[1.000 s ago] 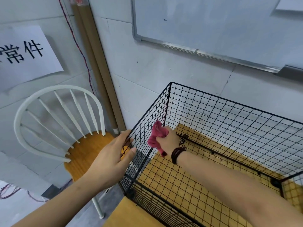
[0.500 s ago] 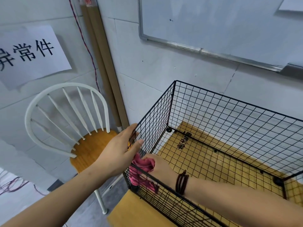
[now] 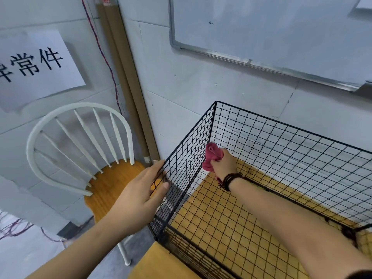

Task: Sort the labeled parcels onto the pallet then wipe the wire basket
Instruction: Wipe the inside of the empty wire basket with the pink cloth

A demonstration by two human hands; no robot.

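Note:
A black wire basket (image 3: 281, 141) stands on a yellow wooden table against the wall. My right hand (image 3: 223, 165) is inside it and grips a bunched pink cloth (image 3: 211, 156), pressed against the inner face of the left side panel near the far corner. My left hand (image 3: 141, 196) holds that left panel from outside, fingers along its top edge and thumb against the mesh. No parcels or pallet are in view.
A white spindle-back chair (image 3: 80, 150) with a wooden seat stands left of the basket. Brown cardboard tubes (image 3: 128, 87) lean in the wall corner. A whiteboard (image 3: 271, 33) hangs above the basket and a paper sign (image 3: 34, 67) on the left wall.
My right hand with the cloth has swept from the near lower part of the left panel up toward the far corner. My left hand has kept its hold on the panel.

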